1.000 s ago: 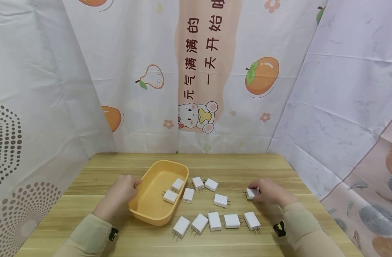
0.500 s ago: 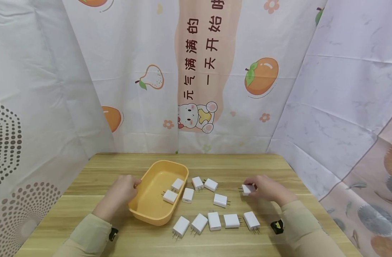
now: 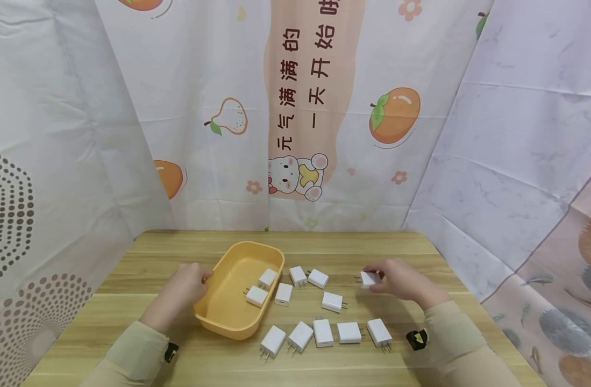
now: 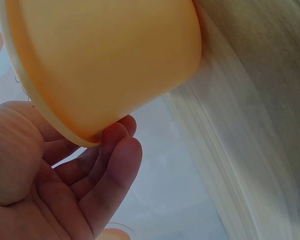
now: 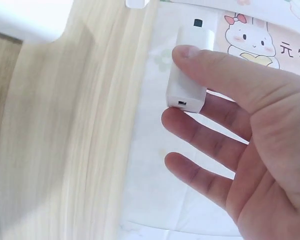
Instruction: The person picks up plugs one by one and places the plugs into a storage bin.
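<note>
My right hand (image 3: 397, 278) pinches a white charger plug (image 3: 369, 279) between thumb and fingers, its prongs pointing left in the head view. In the right wrist view the thumb lies along one face of that charger plug (image 5: 190, 75), and a small port shows at its end. My left hand (image 3: 191, 285) grips the left rim of a yellow plastic basin (image 3: 227, 327). The left wrist view shows fingers (image 4: 121, 160) curled under the edge of the basin (image 4: 115, 60). Two white charger plugs (image 3: 257, 295) lie inside the basin, near its right wall.
Several more charger plugs lie on the wooden table (image 3: 372, 247): a front row that includes one charger plug (image 3: 350, 332), and a looser group right of the basin with another charger plug (image 3: 332, 301). A printed curtain (image 3: 218, 177) hangs behind the table.
My right hand has lifted the charger plug and carried it a little to the left and away from me. The left hand and the basin have stayed in place.
</note>
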A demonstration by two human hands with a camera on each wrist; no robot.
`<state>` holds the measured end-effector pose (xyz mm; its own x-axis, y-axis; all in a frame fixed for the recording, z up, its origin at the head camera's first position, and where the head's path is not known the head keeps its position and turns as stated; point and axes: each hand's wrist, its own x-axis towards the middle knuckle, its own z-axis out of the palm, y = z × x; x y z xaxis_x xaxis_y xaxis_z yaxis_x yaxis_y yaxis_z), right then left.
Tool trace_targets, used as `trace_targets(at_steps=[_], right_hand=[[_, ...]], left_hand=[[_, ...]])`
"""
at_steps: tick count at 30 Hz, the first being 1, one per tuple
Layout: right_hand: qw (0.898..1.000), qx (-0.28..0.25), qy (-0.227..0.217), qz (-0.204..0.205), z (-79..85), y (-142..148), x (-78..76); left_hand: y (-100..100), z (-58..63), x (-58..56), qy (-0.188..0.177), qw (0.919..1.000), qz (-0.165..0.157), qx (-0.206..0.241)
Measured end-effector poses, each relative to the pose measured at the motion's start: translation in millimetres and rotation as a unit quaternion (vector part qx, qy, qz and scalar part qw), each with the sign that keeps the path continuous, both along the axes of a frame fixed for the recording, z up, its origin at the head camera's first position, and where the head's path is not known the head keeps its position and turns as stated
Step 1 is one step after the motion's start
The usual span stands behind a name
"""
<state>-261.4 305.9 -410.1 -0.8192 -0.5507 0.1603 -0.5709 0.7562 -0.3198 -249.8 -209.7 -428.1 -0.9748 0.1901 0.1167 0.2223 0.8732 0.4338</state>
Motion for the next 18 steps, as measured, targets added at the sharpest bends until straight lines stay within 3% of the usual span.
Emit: trace_targets(at_steps=[10,18], right_hand=[[1.000,-0.005,0.005,-0.008,6.7,-4.4,1.9],[1.000,-0.011,0.010,0.000,1.5,-6.3,1.2]], left_hand=[[0.7,2.6,1.6,-0.016,0.9999,0.001,-0.002],[0.5,0.7,2.0,-0.007,1.0000,0.004,-0.003]])
